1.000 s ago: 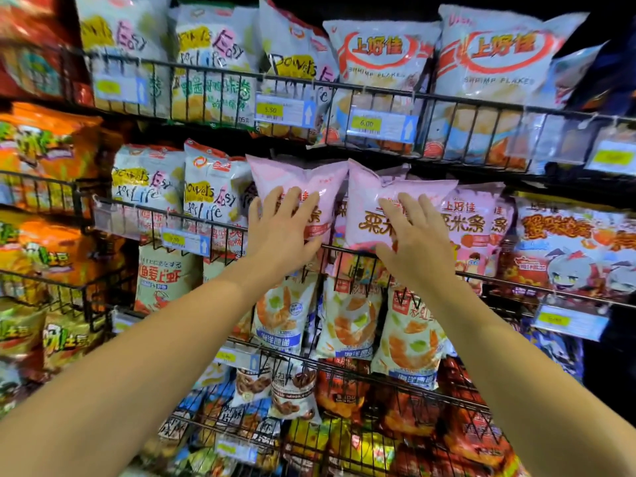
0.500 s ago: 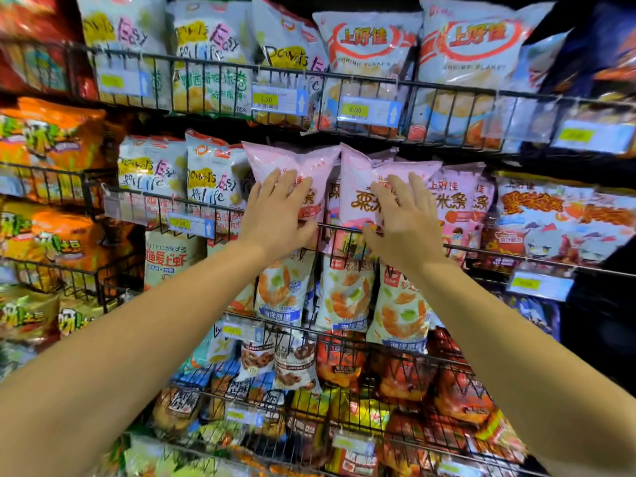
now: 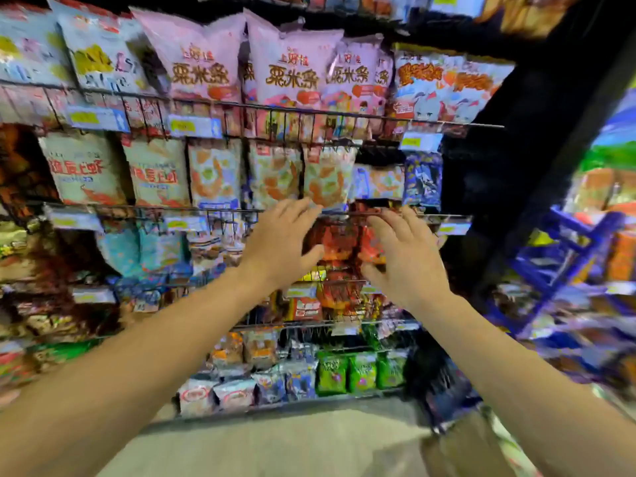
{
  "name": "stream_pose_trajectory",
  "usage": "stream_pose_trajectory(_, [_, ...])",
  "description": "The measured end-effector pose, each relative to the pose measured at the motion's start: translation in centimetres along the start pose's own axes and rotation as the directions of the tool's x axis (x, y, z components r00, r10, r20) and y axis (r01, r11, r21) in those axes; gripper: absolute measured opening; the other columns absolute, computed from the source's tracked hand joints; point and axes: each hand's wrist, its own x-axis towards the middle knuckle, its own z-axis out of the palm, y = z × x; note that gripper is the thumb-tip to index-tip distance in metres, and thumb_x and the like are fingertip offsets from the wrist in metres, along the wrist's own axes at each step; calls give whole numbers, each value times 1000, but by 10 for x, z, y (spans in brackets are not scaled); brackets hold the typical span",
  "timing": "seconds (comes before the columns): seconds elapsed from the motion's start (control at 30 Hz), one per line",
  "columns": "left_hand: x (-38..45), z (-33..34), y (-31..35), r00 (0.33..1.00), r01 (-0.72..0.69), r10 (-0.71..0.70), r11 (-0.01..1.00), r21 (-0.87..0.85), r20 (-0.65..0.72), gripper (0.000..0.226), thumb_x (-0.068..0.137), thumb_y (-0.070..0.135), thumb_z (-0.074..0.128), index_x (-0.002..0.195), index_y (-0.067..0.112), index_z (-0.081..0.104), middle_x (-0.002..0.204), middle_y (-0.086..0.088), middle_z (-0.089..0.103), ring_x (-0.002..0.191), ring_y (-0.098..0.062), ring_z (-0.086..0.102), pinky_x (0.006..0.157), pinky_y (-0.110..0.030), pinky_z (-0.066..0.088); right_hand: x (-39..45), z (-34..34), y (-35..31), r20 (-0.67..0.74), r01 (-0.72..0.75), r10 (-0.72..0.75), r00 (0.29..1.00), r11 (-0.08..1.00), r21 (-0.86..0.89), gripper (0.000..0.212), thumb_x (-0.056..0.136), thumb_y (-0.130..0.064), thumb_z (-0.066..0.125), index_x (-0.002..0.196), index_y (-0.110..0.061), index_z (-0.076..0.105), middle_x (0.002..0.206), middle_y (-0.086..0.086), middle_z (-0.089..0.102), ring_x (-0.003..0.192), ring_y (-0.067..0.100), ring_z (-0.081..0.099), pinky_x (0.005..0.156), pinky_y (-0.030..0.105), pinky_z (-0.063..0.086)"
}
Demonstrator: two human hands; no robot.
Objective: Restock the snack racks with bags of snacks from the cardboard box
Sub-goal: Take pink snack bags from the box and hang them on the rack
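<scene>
Moved: both hands off the pink bags [image 3: 290, 60], now lower, mid-rack; view dropped.
Grip: left hand [image 3: 280, 246] and right hand [image 3: 404, 261] spread, holding nothing.
Progress: pink bags seated in wire rack [image 3: 330, 113]; more restocking probably left.
Box: brown cardboard box [image 3: 461, 445] at lower right, blurred.
Room: shop aisle, pale floor [image 3: 275, 438].
</scene>
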Motion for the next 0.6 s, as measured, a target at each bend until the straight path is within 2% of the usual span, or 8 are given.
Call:
stream_pose_trajectory(0.1, [-23, 33, 53, 989, -83, 88, 995, -47, 117, 73, 89, 53, 49, 151, 16, 39, 156, -10, 39, 144, -32, 32, 121, -46, 23, -75, -4, 24, 69, -78, 78, 995, 997, 0, 75, 77, -46, 61, 141, -9, 53, 146, 18, 51, 140, 45, 39, 111, 60, 37])
stream_pose_trajectory(0.27, [-60, 85, 151, 946, -215, 244, 965, -148, 215, 71, 85, 51, 47, 143, 11, 51, 146, -15, 50, 136, -38, 43, 114, -51, 33, -203, -5, 77, 151, -237, 241, 959, 971, -44, 80, 68, -41, 76, 139, -10, 55, 141, 17, 56, 136, 46, 45, 106, 63, 41])
stream_pose_trajectory(0.43, [-87, 139, 257, 888, -257, 332, 932, -255, 320, 73, 83, 51, 45, 145, 13, 49, 150, -13, 46, 140, -36, 38, 117, -49, 29, -316, -14, 139, 251, -436, 435, 865, 898, -54, 69, 83, -46, 44, 140, -8, 56, 142, 17, 55, 136, 48, 43, 110, 61, 39])
stream_pose_trajectory(0.5, [-95, 163, 300, 860, -271, 359, 923, -273, 362, 73, 83, 52, 48, 146, 15, 48, 151, -11, 45, 141, -35, 37, 118, -49, 28, -357, -18, 168, 258, -494, 496, 829, 866, -75, 70, 79, -44, 54, 139, -7, 56, 142, 17, 54, 135, 48, 44, 110, 58, 38])
stream_pose_trajectory(0.57, [-101, 188, 339, 844, -292, 387, 912, -286, 372, 71, 83, 50, 54, 144, 15, 50, 149, -11, 48, 139, -34, 41, 118, -48, 30, -398, -17, 201, 260, -514, 525, 811, 850, -114, 75, 72, -47, 70, 134, -7, 59, 137, 18, 58, 128, 49, 51, 102, 58, 44])
stream_pose_trajectory(0.6, [-103, 198, 357, 838, -302, 398, 908, -291, 372, 69, 83, 48, 58, 143, 14, 52, 148, -11, 49, 138, -34, 43, 117, -48, 31, -416, -16, 217, 283, -530, 542, 791, 839, -126, 77, 72, -50, 70, 135, -7, 58, 137, 18, 58, 129, 49, 51, 102, 59, 45])
